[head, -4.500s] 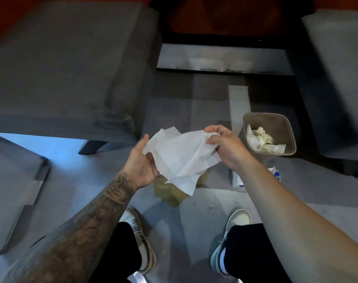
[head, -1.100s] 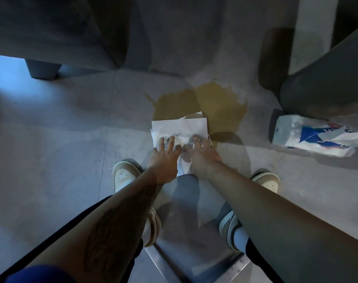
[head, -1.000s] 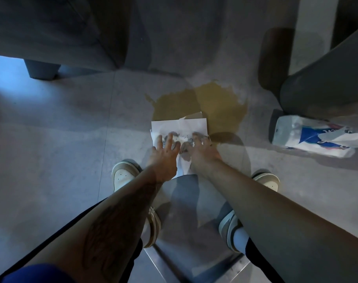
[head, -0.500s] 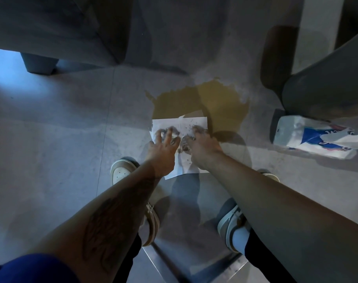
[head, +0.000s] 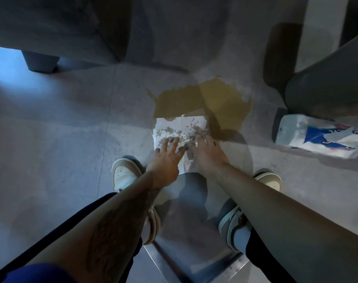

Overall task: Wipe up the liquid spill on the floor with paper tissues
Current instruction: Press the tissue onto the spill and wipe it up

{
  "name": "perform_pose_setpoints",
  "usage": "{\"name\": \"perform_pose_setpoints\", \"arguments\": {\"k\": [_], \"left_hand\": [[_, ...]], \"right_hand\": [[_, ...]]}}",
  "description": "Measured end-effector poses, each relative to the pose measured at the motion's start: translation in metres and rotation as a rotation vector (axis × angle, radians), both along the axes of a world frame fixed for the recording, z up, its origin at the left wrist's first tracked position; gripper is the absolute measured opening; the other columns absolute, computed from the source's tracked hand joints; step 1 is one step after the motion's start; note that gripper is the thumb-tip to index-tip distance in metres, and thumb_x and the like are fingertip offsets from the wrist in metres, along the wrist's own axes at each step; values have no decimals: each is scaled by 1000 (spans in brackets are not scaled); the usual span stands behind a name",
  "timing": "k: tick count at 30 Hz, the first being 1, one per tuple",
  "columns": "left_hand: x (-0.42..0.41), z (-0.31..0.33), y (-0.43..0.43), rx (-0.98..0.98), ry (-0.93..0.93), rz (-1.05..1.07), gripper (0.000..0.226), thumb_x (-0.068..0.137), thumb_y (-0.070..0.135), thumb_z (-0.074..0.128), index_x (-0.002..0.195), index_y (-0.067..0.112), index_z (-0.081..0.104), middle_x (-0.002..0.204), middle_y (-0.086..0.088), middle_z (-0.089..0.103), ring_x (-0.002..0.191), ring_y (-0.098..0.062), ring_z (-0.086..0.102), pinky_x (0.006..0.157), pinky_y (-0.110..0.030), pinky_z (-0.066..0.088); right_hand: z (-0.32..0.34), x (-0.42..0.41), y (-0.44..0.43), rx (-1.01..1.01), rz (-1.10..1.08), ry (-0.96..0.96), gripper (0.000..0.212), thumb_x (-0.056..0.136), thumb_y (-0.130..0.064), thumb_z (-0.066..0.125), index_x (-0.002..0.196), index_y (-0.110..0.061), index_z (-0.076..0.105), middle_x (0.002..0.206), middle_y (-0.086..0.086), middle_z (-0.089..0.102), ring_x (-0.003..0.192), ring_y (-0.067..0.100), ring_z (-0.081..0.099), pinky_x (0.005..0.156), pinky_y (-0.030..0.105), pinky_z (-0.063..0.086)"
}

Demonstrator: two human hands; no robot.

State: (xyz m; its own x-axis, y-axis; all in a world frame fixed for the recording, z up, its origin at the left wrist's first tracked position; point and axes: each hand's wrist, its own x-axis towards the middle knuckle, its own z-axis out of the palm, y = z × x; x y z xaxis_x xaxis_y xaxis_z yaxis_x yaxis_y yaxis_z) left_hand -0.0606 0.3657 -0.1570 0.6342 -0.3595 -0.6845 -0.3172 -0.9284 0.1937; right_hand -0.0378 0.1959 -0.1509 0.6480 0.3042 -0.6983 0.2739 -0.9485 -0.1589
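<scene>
Tissue (head: pixel 179 129) flat on floor (head: pixel 51 139) at near edge of brown spill (head: pixel 204 99), blotched. Left hand (head: pixel 165 158), right hand (head: pixel 207 154) splayed flat, pressing it. Tissue pack (head: pixel 317 137) right; blue print unreadable. Sofa leg (head: pixel 40 62) upper left.

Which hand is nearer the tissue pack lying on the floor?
Right. The right hand presses the tissue on the side toward the tissue pack; the left hand sits beyond it, farther away.
</scene>
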Motion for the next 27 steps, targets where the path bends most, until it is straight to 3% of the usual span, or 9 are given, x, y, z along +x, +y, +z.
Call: {"name": "perform_pose_setpoints", "arguments": {"k": [4, 9, 15, 18, 21, 27], "left_hand": [[-13, -9, 0, 40, 50, -42, 80, 92, 37, 53, 157, 25, 7, 164, -12, -18, 150, -44, -9, 116, -57, 25], [-3, -5, 3, -17, 19, 7, 74, 94, 36, 50, 156, 26, 13, 166, -10, -9, 150, -42, -6, 119, -55, 22], [6, -7, 9, -15, 4, 84, 71, 94, 47, 49, 155, 29, 18, 167, -6, -4, 151, -38, 0, 116, -54, 27], [10, -8, 9, -15, -30, 142, 70, 94, 45, 50, 155, 30, 17, 167, -7, -7, 152, -38, 1, 115, -53, 29], [15, -10, 9, 30, -7, 139, 74, 93, 43, 50, 156, 31, 13, 166, -7, -13, 152, -39, -1, 114, -54, 31], [25, -8, 6, -5, -75, 143, 71, 89, 36, 52, 153, 30, 23, 166, -10, 1, 151, -39, 4, 112, -53, 34]], "right_hand": [[-2, -16, -8, -36, 37, 51, 75, 90, -14, 59, 154, -30, 22, 166, 6, -9, 148, 42, 6, 116, 51, 27], [-2, -5, -3, -5, -21, 29, 65, 86, -16, 60, 145, -31, 39, 165, 8, 6, 146, 39, 14, 113, 49, 29], [-4, 9, -10, -5, -41, 20, 58, 95, -27, 53, 150, -30, 33, 166, 7, 7, 148, 36, 14, 114, 52, 29], [2, 15, -10, 2, -67, 31, 66, 93, -21, 53, 154, -27, 29, 166, 9, 6, 149, 37, 12, 116, 50, 27], [3, 19, -10, -24, -63, 66, 66, 96, -28, 51, 156, -27, 25, 166, 9, 6, 149, 38, 11, 117, 49, 26], [6, 29, -1, -31, -63, 42, 64, 95, -16, 47, 155, -28, 28, 167, 7, 5, 150, 38, 11, 116, 50, 24]]}}
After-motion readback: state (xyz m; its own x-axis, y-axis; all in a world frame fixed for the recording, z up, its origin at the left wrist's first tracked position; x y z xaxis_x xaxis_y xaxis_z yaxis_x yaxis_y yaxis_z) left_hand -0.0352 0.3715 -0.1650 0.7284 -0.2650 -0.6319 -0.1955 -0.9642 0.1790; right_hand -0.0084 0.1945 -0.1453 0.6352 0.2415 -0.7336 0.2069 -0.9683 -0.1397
